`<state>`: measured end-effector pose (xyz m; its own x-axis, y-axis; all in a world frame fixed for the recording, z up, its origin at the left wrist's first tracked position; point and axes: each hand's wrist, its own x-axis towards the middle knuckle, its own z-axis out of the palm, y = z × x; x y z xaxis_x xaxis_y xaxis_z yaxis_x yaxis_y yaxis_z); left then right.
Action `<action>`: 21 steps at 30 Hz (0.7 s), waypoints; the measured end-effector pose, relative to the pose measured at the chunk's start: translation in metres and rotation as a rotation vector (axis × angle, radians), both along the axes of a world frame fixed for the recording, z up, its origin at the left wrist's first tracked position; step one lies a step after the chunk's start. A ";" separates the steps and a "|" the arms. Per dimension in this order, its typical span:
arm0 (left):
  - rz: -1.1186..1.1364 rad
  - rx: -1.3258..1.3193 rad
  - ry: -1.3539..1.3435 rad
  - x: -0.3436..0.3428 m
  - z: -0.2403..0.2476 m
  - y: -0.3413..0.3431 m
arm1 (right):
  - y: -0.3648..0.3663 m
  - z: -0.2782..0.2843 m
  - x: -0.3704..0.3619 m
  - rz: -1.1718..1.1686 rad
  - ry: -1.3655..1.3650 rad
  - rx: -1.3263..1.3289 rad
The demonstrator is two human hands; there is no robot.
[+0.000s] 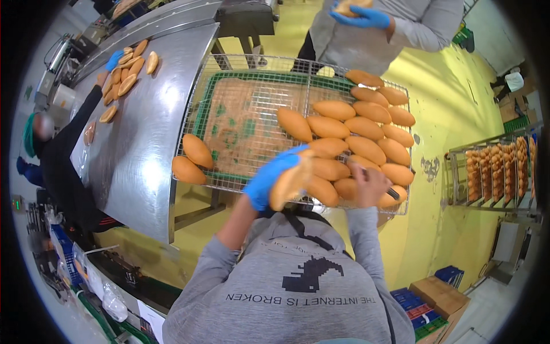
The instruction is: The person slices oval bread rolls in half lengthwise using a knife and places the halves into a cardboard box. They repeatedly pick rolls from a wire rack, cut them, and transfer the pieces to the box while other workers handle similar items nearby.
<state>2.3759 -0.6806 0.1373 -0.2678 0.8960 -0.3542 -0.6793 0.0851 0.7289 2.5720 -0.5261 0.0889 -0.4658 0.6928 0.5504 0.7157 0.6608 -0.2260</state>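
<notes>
My left hand (268, 179), in a blue glove, is shut on a long golden bread roll (291, 181) held just above the near edge of a wire rack (246, 77). My right hand (369, 183) is bare and grips a knife (393, 194) with a dark handle. It rests among the rolls at the rack's near right corner. Several more rolls (355, 129) lie in rows on the right half of the rack. Two rolls (192, 160) lie apart at its left edge.
A green crate (201, 112) sits under the rack. To the left runs a steel table (143, 149) with rolls (127, 71), where a co-worker in black reaches. Another person's blue-gloved hand (366, 17) holds a roll beyond the rack. A trolley of rolls (495, 169) stands right.
</notes>
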 end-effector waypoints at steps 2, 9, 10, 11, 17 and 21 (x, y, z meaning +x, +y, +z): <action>0.166 -0.197 0.233 -0.071 0.022 -0.036 | 0.040 -0.038 0.039 -0.203 0.400 -0.297; 0.934 -1.247 1.684 -0.275 0.050 -0.265 | 0.006 -0.017 0.053 -0.425 0.177 -0.154; 0.970 -1.142 1.598 -0.274 0.049 -0.265 | -0.007 -0.026 0.049 -0.430 0.218 -0.182; 1.010 -1.050 1.511 -0.266 0.050 -0.254 | -0.019 -0.038 0.044 -0.427 0.263 -0.215; -0.094 -0.296 1.028 -0.133 -0.061 -0.145 | -0.123 -0.058 -0.013 -0.204 0.091 -0.552; -0.465 -0.089 1.071 -0.078 -0.064 -0.120 | -0.141 -0.062 -0.046 -0.096 0.047 -0.635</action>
